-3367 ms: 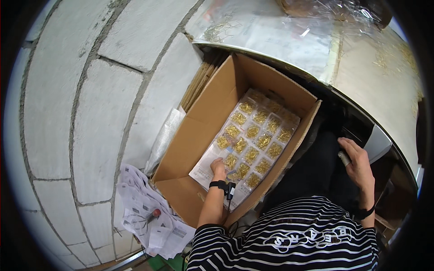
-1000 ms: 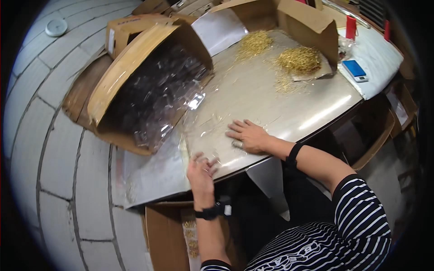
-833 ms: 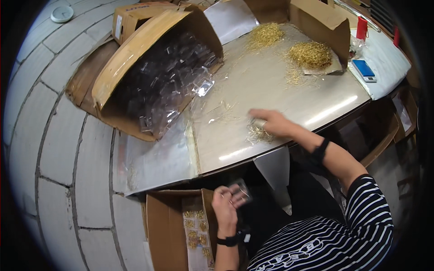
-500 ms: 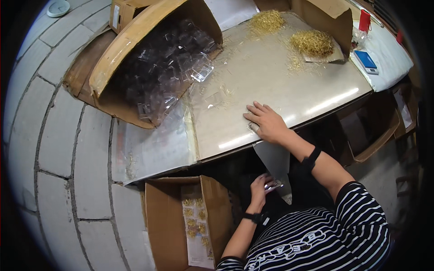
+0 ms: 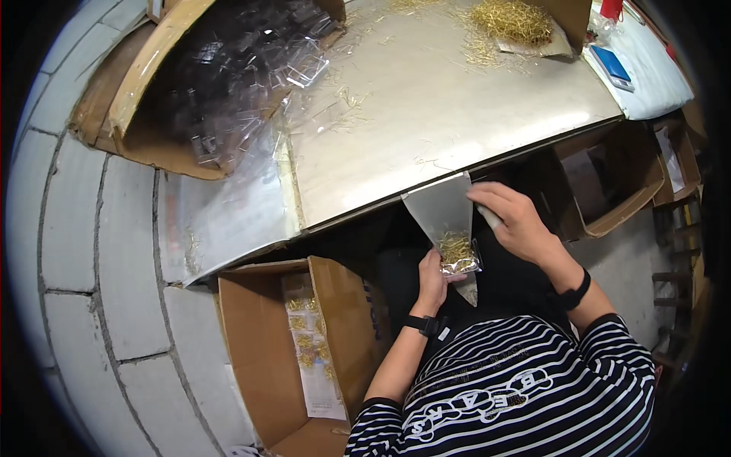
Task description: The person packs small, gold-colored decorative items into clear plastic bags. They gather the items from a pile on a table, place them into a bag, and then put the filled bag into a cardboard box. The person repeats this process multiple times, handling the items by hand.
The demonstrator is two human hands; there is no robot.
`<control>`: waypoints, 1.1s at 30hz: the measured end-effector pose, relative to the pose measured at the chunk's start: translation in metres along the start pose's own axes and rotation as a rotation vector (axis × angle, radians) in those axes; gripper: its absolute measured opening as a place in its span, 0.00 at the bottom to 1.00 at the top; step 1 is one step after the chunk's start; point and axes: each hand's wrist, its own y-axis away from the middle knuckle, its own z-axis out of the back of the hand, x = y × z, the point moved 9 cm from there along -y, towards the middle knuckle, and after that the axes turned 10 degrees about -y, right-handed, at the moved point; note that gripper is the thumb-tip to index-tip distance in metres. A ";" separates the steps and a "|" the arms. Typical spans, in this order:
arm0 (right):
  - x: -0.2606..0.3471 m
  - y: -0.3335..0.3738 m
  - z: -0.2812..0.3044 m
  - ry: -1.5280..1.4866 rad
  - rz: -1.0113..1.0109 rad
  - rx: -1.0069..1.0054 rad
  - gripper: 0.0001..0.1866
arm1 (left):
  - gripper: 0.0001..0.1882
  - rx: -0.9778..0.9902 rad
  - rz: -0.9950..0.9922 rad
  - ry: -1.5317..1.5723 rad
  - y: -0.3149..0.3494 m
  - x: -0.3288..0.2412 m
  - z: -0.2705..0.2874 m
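My left hand (image 5: 432,283) is closed around a small clear plastic box (image 5: 463,268) at the lower part of a grey, see-through chute (image 5: 440,204). The chute hangs from the table's front edge and narrows downward. Thin golden pins (image 5: 455,245) are bunched at its lower part, by the box's mouth; how many are inside the box I cannot tell. Beside the chute's upper right edge is my right hand (image 5: 524,227), fingers stretched out and holding nothing visible.
The table (image 5: 381,145) bears a heap of golden pins (image 5: 512,24) and a blue-topped scale (image 5: 614,67). A tilted carton (image 5: 156,65) holds many clear boxes. An open carton (image 5: 352,327) at lower left contains pin-filled boxes. More cartons (image 5: 624,213) stand under the table.
My right hand has left the tabletop and moved down and right beside the chute. Golden pins now lie in the chute's lower part. The left hand has brought the box up against it.
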 end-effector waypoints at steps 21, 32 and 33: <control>-0.033 0.086 -0.127 0.080 0.077 0.582 0.23 | 0.23 0.081 0.032 0.014 0.012 0.023 0.015; -0.009 0.048 -0.069 -0.322 -0.094 0.313 0.19 | 0.14 0.062 -0.050 -0.014 0.057 -0.034 0.012; -0.007 0.047 -0.066 -0.355 -0.099 0.317 0.19 | 0.14 0.043 -0.063 -0.020 0.053 -0.039 0.008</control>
